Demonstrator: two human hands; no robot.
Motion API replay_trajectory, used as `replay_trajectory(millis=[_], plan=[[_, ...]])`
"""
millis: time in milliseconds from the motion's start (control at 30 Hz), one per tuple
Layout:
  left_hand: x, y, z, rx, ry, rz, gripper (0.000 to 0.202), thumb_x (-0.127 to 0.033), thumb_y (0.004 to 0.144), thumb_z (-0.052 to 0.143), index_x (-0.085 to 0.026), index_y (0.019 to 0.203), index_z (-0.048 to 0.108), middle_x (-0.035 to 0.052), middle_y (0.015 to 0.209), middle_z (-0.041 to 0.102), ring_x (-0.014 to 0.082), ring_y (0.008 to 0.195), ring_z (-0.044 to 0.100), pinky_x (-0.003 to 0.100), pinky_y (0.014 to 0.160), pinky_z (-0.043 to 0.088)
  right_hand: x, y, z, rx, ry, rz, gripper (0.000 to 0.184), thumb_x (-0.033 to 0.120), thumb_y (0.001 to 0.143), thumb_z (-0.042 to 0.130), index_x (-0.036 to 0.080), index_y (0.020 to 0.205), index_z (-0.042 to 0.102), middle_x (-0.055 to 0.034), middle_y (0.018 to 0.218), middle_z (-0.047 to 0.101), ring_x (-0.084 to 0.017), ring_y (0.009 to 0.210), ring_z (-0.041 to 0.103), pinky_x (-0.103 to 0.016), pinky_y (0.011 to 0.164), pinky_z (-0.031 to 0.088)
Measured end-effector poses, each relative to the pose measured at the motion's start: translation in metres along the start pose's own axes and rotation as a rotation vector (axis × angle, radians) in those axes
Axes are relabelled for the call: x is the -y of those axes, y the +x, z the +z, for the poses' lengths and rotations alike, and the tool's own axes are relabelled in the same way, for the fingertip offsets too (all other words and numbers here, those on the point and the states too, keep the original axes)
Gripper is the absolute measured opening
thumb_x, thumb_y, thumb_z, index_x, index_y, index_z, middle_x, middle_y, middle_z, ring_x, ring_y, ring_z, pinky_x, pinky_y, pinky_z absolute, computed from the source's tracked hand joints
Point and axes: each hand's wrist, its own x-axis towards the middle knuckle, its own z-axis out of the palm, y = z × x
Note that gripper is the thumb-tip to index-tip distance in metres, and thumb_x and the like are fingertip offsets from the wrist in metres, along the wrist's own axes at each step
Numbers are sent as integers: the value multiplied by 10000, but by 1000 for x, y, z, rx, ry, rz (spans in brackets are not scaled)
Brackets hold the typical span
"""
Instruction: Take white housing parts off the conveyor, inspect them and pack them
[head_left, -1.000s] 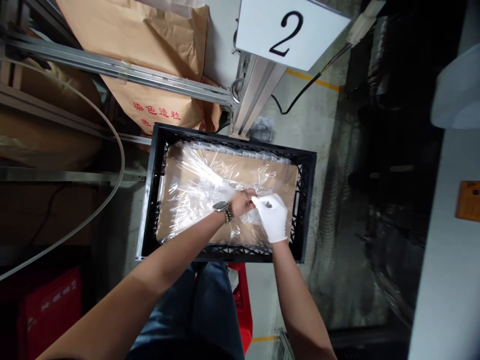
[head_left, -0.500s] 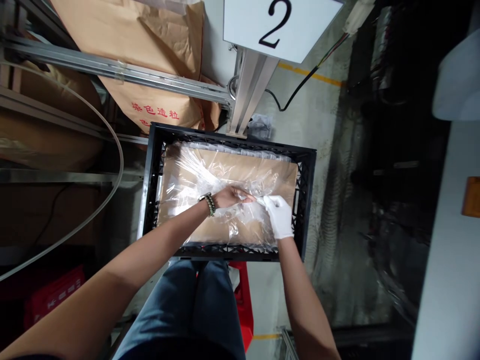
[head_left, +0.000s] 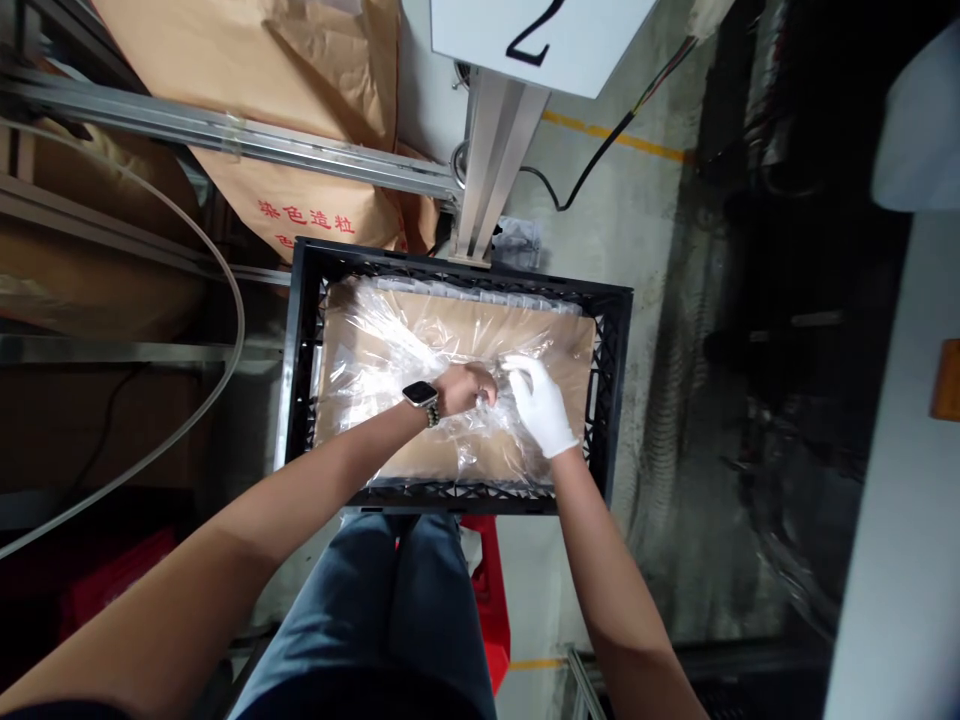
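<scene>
A black plastic crate in front of me holds a sheet of brown cardboard under a clear plastic bag. The film is wrinkled and gathered toward the middle. My left hand, bare and with a smartwatch at the wrist, is closed on the gathered film, its fingers curled. Just to its right is my right hand, in a white glove. Its thumb and fingers are apart over the film, with nothing visibly gripped; whether the fingertips touch the plastic I cannot tell.
Brown paper sacks with red printing sit behind a metal frame rail at the upper left. A metal post bearing a sign rises behind the crate. A pale hose curves at left; a red object is below the crate.
My right hand has let go of the film it was pinching and opened, moving slightly up and left. My left hand has turned over and curled its fingers, bringing the watch face into view.
</scene>
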Motion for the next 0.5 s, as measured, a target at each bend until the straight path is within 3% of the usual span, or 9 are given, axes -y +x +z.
replay_trajectory(millis=[100,200,367,500], plan=[[-7,3,5,-48,105,6,267,32,727,639,-216,775,728,8,906,715,182,887,650,285,811,495,-7,17,6,125,10,0,313,239,931,522,212,1157,737,-66,1166,765,-215,1077,698,-340,1012,525],[-17,7,19,-167,190,-51,177,-45,798,632,-199,864,689,56,1014,688,220,941,652,316,812,511,-18,23,8,164,-10,27,327,199,895,522,174,1125,752,-86,1151,777,-228,1064,707,-349,996,531],[-23,12,43,-416,244,-227,305,-35,847,559,-218,1089,591,77,1115,678,238,1017,671,336,809,542,-26,32,-3,250,-72,29,370,171,877,506,153,1141,765,-69,1129,789,-212,1006,714,-322,930,547],[-18,4,51,-521,257,-319,269,-110,925,570,-244,1153,523,58,1128,688,208,982,696,301,734,542,-21,39,-12,367,-165,-16,262,186,872,573,188,1001,800,-36,977,806,-203,870,707,-302,855,537]])
